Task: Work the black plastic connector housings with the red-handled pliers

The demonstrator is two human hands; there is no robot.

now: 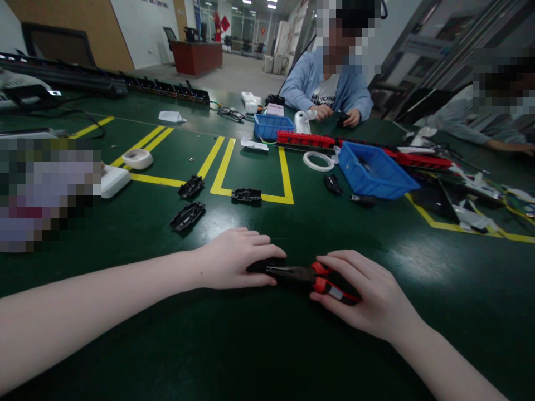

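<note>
Low in the middle of the view, my left hand (242, 259) grips a small black part (262, 265) between thumb and fingers. My right hand (368, 289) is wrapped round the red and black handles of long-nosed pliers (320, 277). The pliers point left, and their tip meets the black part at my left fingertips. Beyond my left hand lie more black parts: one (188, 217) near the wrist, one (191, 187) behind it, and one (246, 195) on the yellow tape line. The hidden side of the held part cannot be made out.
A blue bin (376, 170) stands at the right, with black parts (333, 184) and a tape roll (318, 161) beside it. A smaller blue bin (273, 127) and a red strip (307, 139) lie farther back. A person (326, 83) sits across the green table (259, 345); another sits far right.
</note>
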